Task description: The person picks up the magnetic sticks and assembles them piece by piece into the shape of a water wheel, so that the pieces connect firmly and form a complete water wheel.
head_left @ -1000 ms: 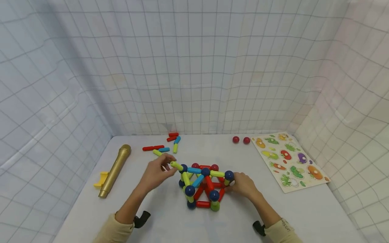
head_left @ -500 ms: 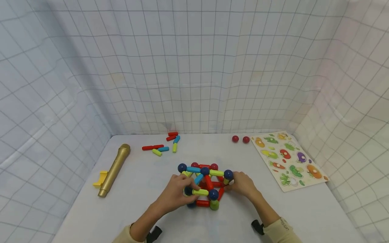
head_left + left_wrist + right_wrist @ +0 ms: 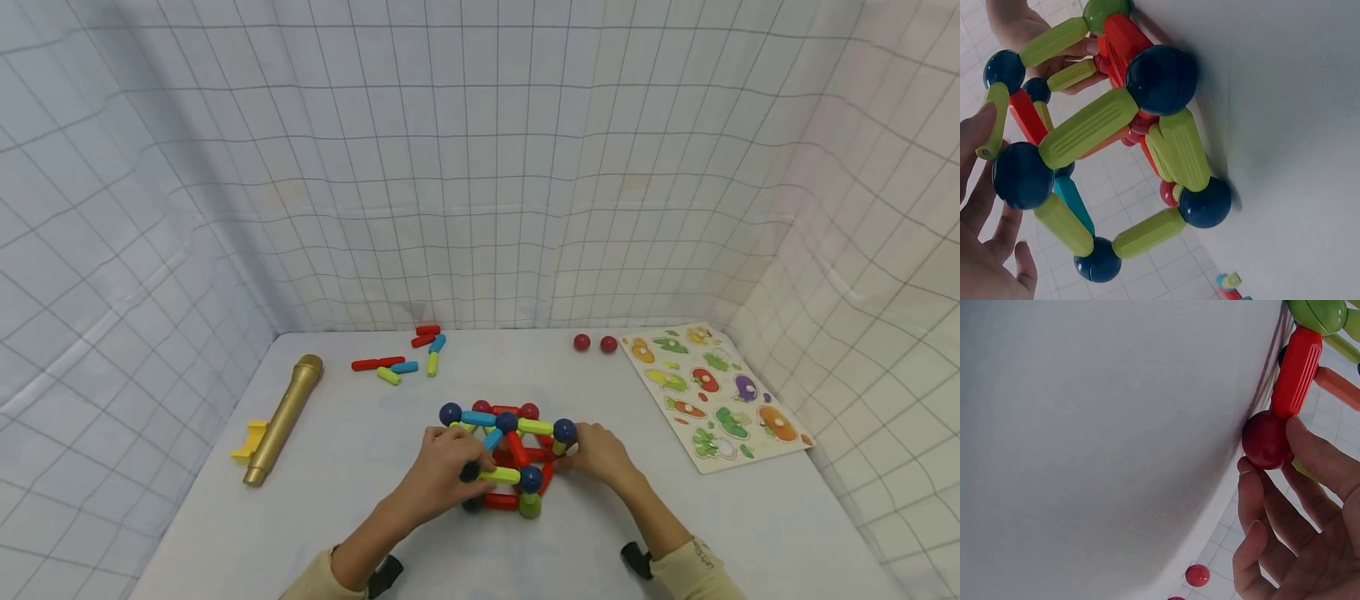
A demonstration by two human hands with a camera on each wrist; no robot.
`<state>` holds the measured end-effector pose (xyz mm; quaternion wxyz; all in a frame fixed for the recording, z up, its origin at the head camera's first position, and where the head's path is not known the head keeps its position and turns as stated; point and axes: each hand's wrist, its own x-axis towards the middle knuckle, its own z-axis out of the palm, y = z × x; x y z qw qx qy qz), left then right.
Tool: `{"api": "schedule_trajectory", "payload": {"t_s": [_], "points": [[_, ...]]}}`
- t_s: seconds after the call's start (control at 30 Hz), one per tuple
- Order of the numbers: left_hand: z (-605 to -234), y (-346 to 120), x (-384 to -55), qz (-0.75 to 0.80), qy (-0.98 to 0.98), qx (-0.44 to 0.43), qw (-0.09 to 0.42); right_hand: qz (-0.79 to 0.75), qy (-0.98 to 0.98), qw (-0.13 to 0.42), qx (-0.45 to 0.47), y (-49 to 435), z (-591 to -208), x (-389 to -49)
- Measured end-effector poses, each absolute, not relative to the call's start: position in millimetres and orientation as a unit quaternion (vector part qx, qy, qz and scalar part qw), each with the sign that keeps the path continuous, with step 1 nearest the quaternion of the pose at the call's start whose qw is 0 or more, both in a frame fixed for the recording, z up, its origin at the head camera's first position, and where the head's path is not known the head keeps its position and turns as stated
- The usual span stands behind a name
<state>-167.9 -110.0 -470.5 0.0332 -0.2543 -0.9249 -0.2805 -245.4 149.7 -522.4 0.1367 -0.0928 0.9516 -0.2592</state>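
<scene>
An open framework (image 3: 517, 450) of ribbed rods and glossy balls, seemingly of plastic, is set on the white table (image 3: 345, 442), between the two hands. By the left hand (image 3: 438, 471), a short ribbed yellow-green rod (image 3: 996, 119) is pinched between thumb and fingers; one end meets a shiny dark blue ball (image 3: 530, 479). Whether the other end is joined cannot be told. By the right hand (image 3: 597, 454), a glossy dark red ball (image 3: 1266, 440) at the base is held between thumb and fingertips.

The pieces are probably light and stiff, but the joints may part easily if pushed sideways. Rods should be taken at their ribbed middle, since the smooth balls may be slippery. Access from inside is hindered by neighbouring rods.

Well apart, loose coloured rods (image 3: 378, 363) and two small red balls (image 3: 581, 342) are found at the far side, a gold microphone-shaped object (image 3: 287, 412) at the left, and a vegetable-picture board (image 3: 724, 397) at the right.
</scene>
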Motion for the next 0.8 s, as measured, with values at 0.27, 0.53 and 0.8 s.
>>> {"api": "schedule_trajectory", "payload": {"t_s": [0.27,0.53,0.8], "points": [[-473,-102,-170,-0.234,-0.940,-0.246,0.037,-0.264,0.949,0.142,-0.093,151,-523,-245],[-478,-109,-168,-0.222,-0.942,-0.246,0.055,-0.266,0.948,0.149,-0.090,151,-521,-245],[-494,-123,-168,-0.240,-0.949,-0.189,0.078,-0.269,0.948,0.146,-0.090,149,-521,-242]]}}
